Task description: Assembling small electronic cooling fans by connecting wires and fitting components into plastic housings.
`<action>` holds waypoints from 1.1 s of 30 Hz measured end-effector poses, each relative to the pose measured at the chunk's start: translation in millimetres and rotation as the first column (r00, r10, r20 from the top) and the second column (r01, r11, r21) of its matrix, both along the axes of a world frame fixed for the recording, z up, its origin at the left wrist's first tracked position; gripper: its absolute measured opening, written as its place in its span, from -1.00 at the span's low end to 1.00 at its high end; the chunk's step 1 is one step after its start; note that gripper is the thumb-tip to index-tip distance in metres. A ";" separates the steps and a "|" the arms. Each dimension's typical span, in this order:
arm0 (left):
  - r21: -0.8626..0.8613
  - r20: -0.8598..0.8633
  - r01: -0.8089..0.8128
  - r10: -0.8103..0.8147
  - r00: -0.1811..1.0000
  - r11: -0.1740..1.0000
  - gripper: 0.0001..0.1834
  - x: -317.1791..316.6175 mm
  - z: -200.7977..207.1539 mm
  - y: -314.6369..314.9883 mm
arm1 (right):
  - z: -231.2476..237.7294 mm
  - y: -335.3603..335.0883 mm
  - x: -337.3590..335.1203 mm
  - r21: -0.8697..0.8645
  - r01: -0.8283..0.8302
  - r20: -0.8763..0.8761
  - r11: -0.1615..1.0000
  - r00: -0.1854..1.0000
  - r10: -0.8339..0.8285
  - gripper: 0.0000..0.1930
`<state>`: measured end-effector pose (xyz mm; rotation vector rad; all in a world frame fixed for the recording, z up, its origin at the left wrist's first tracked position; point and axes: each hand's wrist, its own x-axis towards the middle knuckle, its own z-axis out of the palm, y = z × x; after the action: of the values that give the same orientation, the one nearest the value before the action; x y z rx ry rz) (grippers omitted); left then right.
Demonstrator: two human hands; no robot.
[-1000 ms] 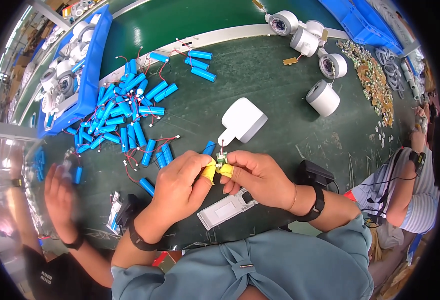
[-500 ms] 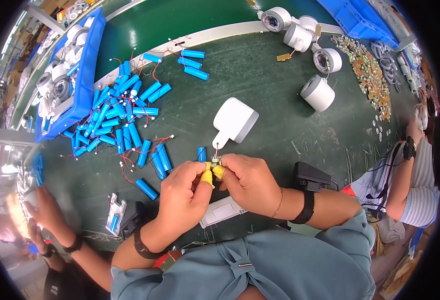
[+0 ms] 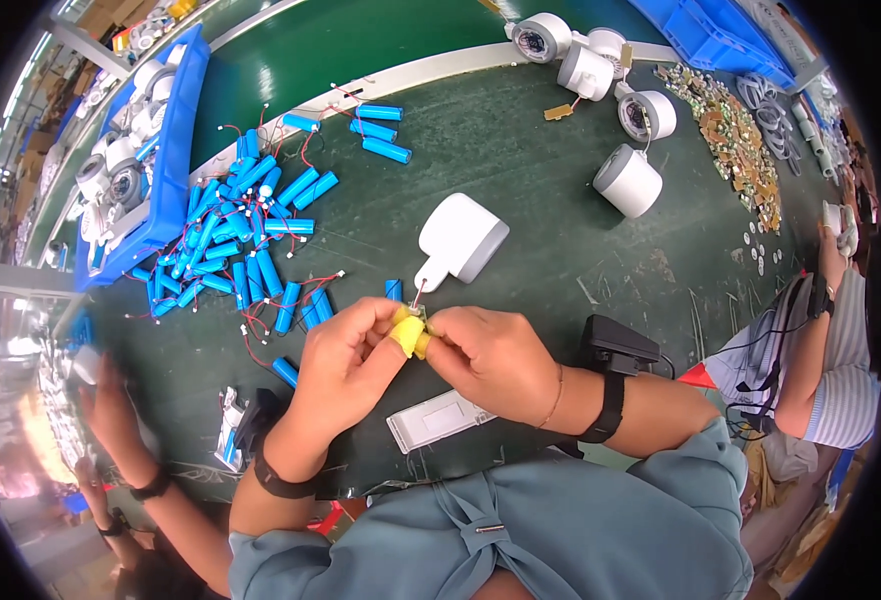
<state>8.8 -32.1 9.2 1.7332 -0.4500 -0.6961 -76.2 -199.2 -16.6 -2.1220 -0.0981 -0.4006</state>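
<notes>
Left fingers (image 3: pixel 368 318): narrow, pinching the small circuit board (image 3: pixel 416 311); yellow finger cot (image 3: pixel 407 338) on the thumb.
Right fingers (image 3: pixel 448 328): also narrow, closed on the same board, tips against the left ones; exact contact too blurred for me to read.
Circuit board: over the middle of the green desk (image 3: pixel 540 270), in front of the torso, mostly hidden by fingertips.
Red wire (image 3: pixel 420 297): short, from the board up to the tab of the white housing (image 3: pixel 457 235).
White housing: grey-rimmed, lying on the desk just beyond the hands.
White cover plate (image 3: pixel 435 423): flat on the desk, between the forearms.
Black device (image 3: pixel 615 345): I see it beside the right wrist.
Blue cylindrical batteries (image 3: pixel 290 228): heaped at left, red leads, white plugs.
Blue crate (image 3: pixel 175 170): far left, white-and-grey housings (image 3: pixel 120 152) inside.
Loose circuit boards (image 3: pixel 730 150): spread at far right.
Co-workers: one blurred hand (image 3: pixel 115 415) at left, another hand (image 3: pixel 833 262) at right.
</notes>
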 end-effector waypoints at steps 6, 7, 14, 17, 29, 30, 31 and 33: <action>0.028 0.180 0.053 -0.057 0.982 0.998 -0.82 -0.6 -9.1 2.6 | -2.4 3.8 -1.6 -0.071 0.000 0.034 0.997 0.999 0.003 -0.80; 0.047 0.195 0.061 -0.069 0.978 0.997 -0.83 -1.1 -7.5 2.6 | -2.9 4.3 -1.6 -0.084 -0.004 0.043 0.996 0.999 0.007 -0.81; 0.062 0.283 0.028 -0.044 0.958 0.998 -0.81 -3.6 -10.3 -2.9 | -4.0 1.5 -2.5 -0.129 -0.047 0.067 0.990 0.996 0.056 -0.81; 0.082 0.310 0.019 -0.044 0.950 0.996 -0.82 -3.8 -12.1 -3.0 | -4.4 1.3 -3.0 -0.150 -0.058 0.070 0.987 0.995 0.070 -0.81; 0.087 0.160 0.070 -0.083 0.984 0.994 -0.88 6.8 -2.0 9.1 | 5.3 -5.4 -2.0 -0.030 -0.155 -0.135 0.988 0.980 0.149 -0.77; 0.070 0.165 0.058 -0.069 0.984 0.996 -0.88 9.5 -1.8 12.7 | 4.3 -8.3 -1.0 -0.027 -0.161 -0.131 0.987 0.979 0.156 -0.77; 0.054 0.169 0.045 -0.054 0.984 0.998 -0.86 11.0 -1.9 15.1 | 2.2 -11.5 0.1 -0.058 -0.172 -0.123 0.983 0.979 0.164 -0.79; 0.019 0.221 0.045 -0.048 0.974 0.999 -0.78 11.7 -1.6 16.3 | -1.6 -14.7 1.7 -0.051 -0.170 -0.108 0.984 0.981 0.164 -0.83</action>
<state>20.5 -15.8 7.6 1.8272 -0.6423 -0.5413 -74.5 -213.8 -18.2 -2.1697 -0.2296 -0.1899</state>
